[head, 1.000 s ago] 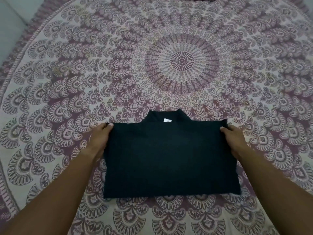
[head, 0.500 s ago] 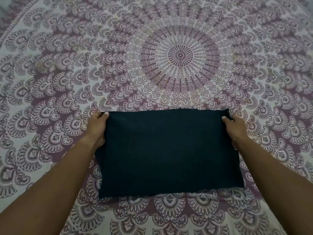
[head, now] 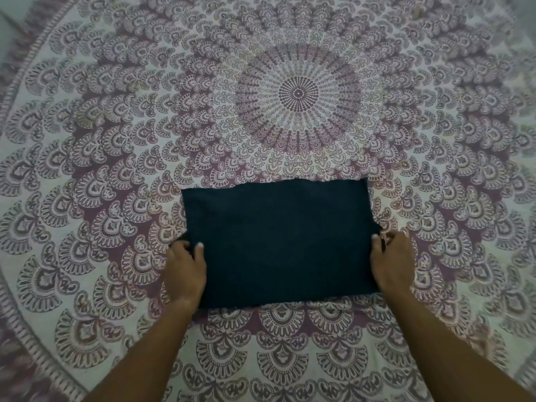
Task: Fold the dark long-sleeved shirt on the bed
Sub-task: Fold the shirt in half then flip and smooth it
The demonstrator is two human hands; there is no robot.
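Note:
The dark long-sleeved shirt [head: 278, 242] lies flat on the bed as a compact dark rectangle, with neither collar nor sleeves showing. My left hand [head: 184, 269] sits at its left edge, thumb on top of the fabric and fingers curled around the side. My right hand [head: 391, 264] is at the right edge, thumb on the cloth and fingers wrapped at the side. Both hands are near the lower half of the rectangle.
The bed is covered by a purple and white mandala-patterned spread [head: 297, 94] that fills the view. Its fringed round border [head: 32, 53] curves along the left side.
The top layer was carried forward over the collar and laid down, hiding the collar and label. Both hands then slid back from the far corners to the sides of the folded shirt.

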